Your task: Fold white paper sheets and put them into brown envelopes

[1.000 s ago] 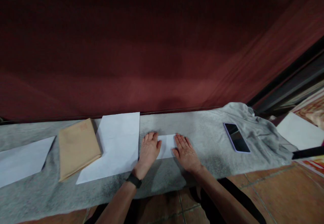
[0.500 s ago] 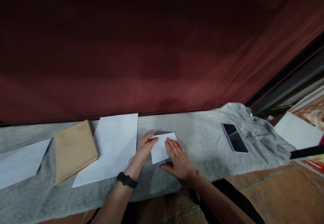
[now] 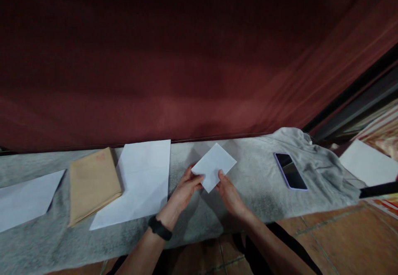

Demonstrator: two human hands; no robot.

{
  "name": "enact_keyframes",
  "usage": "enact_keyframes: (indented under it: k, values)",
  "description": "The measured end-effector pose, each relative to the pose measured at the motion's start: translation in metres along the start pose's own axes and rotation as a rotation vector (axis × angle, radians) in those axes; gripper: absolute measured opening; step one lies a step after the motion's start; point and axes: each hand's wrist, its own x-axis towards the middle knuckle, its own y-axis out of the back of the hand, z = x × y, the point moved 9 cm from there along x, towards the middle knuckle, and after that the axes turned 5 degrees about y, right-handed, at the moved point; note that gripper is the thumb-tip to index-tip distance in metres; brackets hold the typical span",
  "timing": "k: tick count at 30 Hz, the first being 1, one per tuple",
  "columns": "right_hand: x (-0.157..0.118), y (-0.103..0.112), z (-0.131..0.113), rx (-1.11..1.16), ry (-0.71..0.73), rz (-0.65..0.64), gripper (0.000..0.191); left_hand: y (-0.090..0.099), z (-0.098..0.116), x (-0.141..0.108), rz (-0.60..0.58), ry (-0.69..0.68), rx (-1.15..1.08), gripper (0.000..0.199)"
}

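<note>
A small white folded paper is held between both hands, turned so one corner points toward me. My left hand grips its left edge, thumb on top and fingers underneath. On the opposite side, my right hand pinches the lower right edge with the thumb on top. The paper seems lifted a little above the grey cloth, over which a shadow falls. To the left of my left hand lies a large white sheet, flat on the cloth.
A brown paper packet overlaps the large sheet's left side. Farther left lies another white sheet. A phone in a purple case rests at the right. Behind the cloth-covered surface rises a dark red fabric; tiled floor shows below.
The folded paper has been raised from the cloth and turned to a diamond angle. My right hand has gone from lying flat on it to gripping its edge.
</note>
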Motion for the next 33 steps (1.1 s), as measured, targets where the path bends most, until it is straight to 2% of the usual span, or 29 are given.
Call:
enact_keyframes:
  k: [2,4,6,8,11,14,16,20,23,26,29,33]
  values:
    - [-0.001,0.001,0.006,0.048,-0.054,0.006,0.064,0.010,0.001,0.002,0.064,-0.024,0.023,0.071]
    - [0.001,0.014,0.013,0.103,-0.115,0.075,0.055,0.020,0.005,0.005,0.103,-0.039,0.089,0.076]
    - [0.004,0.033,0.020,0.131,-0.163,0.165,0.047,0.026,0.008,0.009,0.091,-0.045,0.179,0.080]
    - [0.009,0.052,0.023,0.061,-0.162,0.215,0.039,0.028,0.008,0.013,0.045,-0.045,0.262,0.081]
    - [0.017,0.064,0.019,-0.227,-0.097,0.150,0.027,0.032,0.005,0.016,0.023,-0.073,0.437,0.080]
    - [0.017,0.061,0.015,-0.603,-0.039,0.046,0.019,0.039,0.010,0.015,0.146,-0.189,0.738,0.076]
    - [0.014,0.059,0.014,-0.823,-0.036,0.027,0.019,0.038,0.015,0.012,0.214,-0.279,0.927,0.075]
    - [0.011,0.056,0.012,-1.045,-0.065,0.019,0.018,0.027,0.019,0.000,0.258,-0.430,1.147,0.072]
    - [0.012,0.054,0.013,-1.094,-0.108,-0.012,0.018,0.017,0.021,-0.012,0.326,-0.523,1.293,0.068]
    - [0.013,0.053,0.014,-1.116,-0.151,-0.067,0.020,0.002,0.017,-0.024,0.377,-0.591,1.484,0.056]
    - [0.013,0.051,0.011,-1.127,-0.157,-0.095,0.020,-0.020,0.001,-0.031,0.262,-0.621,1.626,0.045]
    - [0.011,0.050,0.006,-1.131,-0.163,-0.096,0.019,-0.044,-0.023,-0.041,0.077,-0.631,1.720,0.051]
